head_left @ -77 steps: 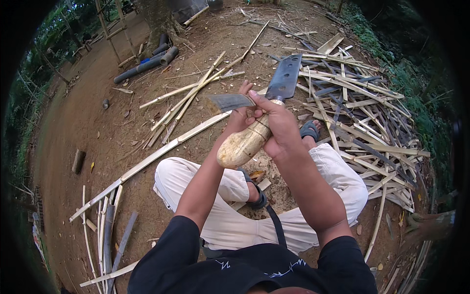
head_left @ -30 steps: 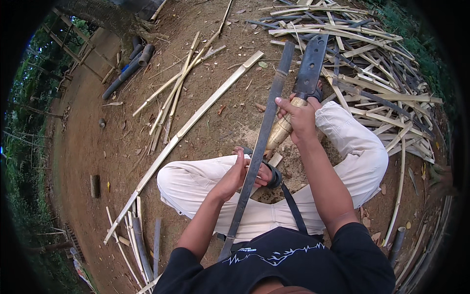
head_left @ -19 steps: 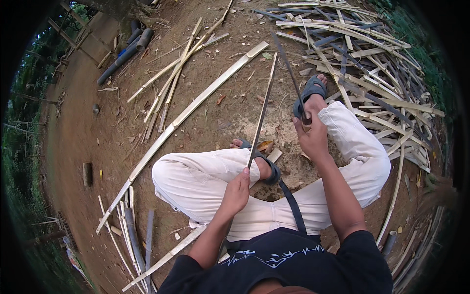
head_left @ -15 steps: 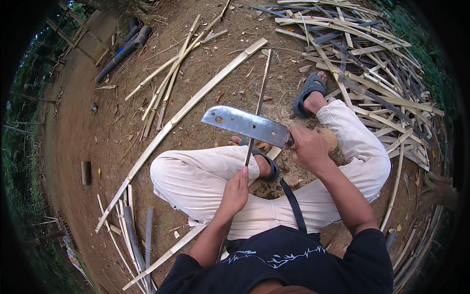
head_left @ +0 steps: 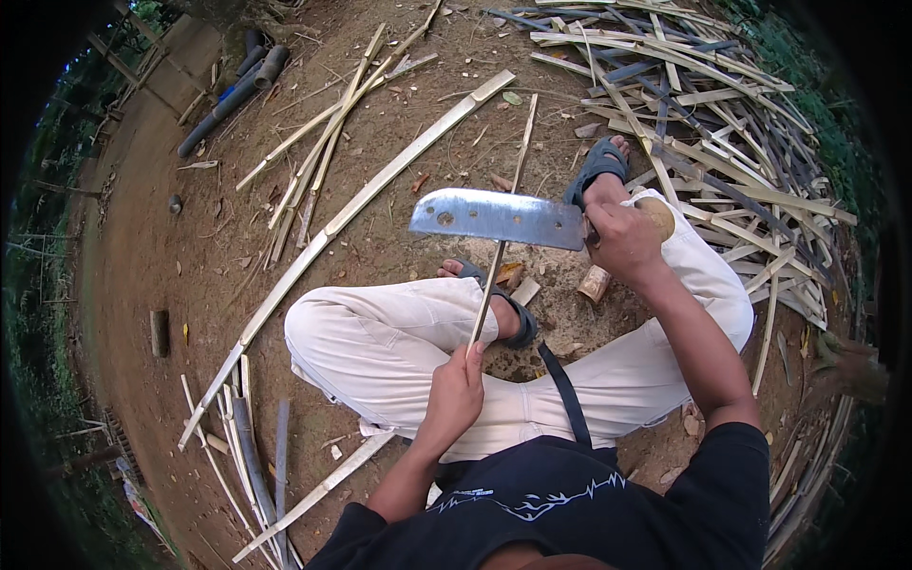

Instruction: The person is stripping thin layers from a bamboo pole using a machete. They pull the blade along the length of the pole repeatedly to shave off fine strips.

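My right hand (head_left: pixel 627 242) is closed around the wooden handle of a cleaver (head_left: pixel 518 221) with a broad steel blade that has several round holes. The blade points left and lies across a thin bamboo strip (head_left: pixel 523 152). Whether it touches the strip or passes just above it, I cannot tell. Lower down, my left hand (head_left: pixel 458 389) grips the near end of that strip over my lap, and the strip slants up and away between my feet. Beneath the cleaver, a short wooden stump (head_left: pixel 595 282) and a few wood bits lie on the ground.
A large heap of split bamboo (head_left: pixel 712 142) spreads at the far right. One long pale bamboo strip (head_left: pixel 356 214) runs diagonally left of me. More strips (head_left: pixel 252 456) lie beside my left knee. Dark bamboo poles (head_left: pixel 228 109) rest at the far left, and a short log (head_left: pixel 159 332) nearer.
The cleaver and my right hand have moved right and slightly away, and the blade sits flatter. My left hand has lowered slightly, still on the strip. The stump is now uncovered.
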A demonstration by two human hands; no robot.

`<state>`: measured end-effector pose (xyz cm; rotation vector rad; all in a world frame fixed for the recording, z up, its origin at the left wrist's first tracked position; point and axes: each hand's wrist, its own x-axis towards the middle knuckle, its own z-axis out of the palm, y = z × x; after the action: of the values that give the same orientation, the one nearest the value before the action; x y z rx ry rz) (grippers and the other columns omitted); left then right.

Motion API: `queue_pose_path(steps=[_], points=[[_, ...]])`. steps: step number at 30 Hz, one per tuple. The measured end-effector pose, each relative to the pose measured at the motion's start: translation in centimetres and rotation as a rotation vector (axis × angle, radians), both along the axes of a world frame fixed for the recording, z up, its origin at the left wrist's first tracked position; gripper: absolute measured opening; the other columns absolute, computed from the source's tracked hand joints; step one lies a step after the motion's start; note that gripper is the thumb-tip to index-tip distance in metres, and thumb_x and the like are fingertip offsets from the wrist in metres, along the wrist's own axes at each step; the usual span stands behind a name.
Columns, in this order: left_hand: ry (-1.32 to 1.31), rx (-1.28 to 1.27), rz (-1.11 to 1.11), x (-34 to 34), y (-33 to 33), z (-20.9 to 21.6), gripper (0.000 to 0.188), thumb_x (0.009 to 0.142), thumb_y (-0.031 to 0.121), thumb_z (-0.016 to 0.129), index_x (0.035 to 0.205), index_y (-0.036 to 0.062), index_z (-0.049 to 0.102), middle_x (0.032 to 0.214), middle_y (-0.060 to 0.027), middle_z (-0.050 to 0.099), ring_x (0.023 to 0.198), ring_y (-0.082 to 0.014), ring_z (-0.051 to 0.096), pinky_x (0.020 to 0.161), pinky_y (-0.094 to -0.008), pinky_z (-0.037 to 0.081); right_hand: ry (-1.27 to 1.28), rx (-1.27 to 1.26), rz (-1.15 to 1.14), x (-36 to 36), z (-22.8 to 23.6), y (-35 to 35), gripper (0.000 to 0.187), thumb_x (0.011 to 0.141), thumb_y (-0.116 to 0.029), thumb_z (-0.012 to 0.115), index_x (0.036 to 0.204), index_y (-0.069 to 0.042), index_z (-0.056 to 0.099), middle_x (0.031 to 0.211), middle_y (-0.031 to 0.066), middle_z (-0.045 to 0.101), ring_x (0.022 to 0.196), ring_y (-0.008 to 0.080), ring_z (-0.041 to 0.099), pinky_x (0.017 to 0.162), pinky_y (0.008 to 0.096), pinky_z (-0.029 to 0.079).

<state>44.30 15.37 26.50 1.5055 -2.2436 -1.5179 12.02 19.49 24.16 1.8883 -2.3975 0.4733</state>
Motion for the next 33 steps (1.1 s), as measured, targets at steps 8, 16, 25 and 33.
queue_pose_path(steps=[8, 16, 25, 33], points=[[0.068, 0.112, 0.024, 1.6, 0.5, -0.4, 0.046, 0.108, 0.035, 0.04, 0.083, -0.0023, 0.051, 0.059, -0.01, 0.045, 0.055, -0.0171, 0.042, 0.053, -0.037, 0.038, 0.035, -0.067, 0.069, -0.8, 0.4, -0.4, 0.035, 0.067, -0.012, 0.076, 0.098, -0.008, 0.06, 0.083, 0.0146, 0.067, 0.072, 0.0356, 0.067, 0.063, 0.0438, 0.053], [-0.034, 0.041, -0.053, 3.4, 0.7, 1.4, 0.047, 0.107, 0.036, 0.04, 0.084, -0.0028, 0.052, 0.063, -0.0242, 0.05, 0.059, -0.04, 0.046, 0.058, -0.0457, 0.04, -0.096, 0.054, -0.18, -4.3, 1.7, -1.4, 0.023, 0.075, -0.02, 0.074, 0.083, -0.005, 0.059, 0.074, 0.0188, 0.067, 0.074, 0.0398, 0.067, 0.065, 0.0495, 0.053], [-0.005, 0.124, -0.085, 5.8, 1.6, 0.8, 0.049, 0.107, 0.039, 0.039, 0.083, -0.0025, 0.05, 0.062, -0.0218, 0.051, 0.055, -0.0386, 0.051, 0.057, -0.0459, 0.04, -0.054, -0.014, -0.265, -7.3, 1.5, -1.3, 0.022, 0.077, -0.02, 0.073, 0.084, -0.006, 0.058, 0.08, 0.0142, 0.068, 0.076, 0.0375, 0.067, 0.065, 0.0488, 0.052], [0.274, 0.934, 0.135, 5.2, -0.7, 1.2, 0.042, 0.107, 0.048, 0.032, 0.094, 0.0112, 0.048, 0.061, 0.0022, 0.042, 0.046, -0.0055, 0.031, 0.042, -0.0228, 0.025, -0.09, 0.002, -0.339, -6.2, 0.3, -1.4, 0.022, 0.078, -0.023, 0.072, 0.084, -0.006, 0.059, 0.077, 0.0187, 0.067, 0.077, 0.0407, 0.066, 0.068, 0.0497, 0.053]])
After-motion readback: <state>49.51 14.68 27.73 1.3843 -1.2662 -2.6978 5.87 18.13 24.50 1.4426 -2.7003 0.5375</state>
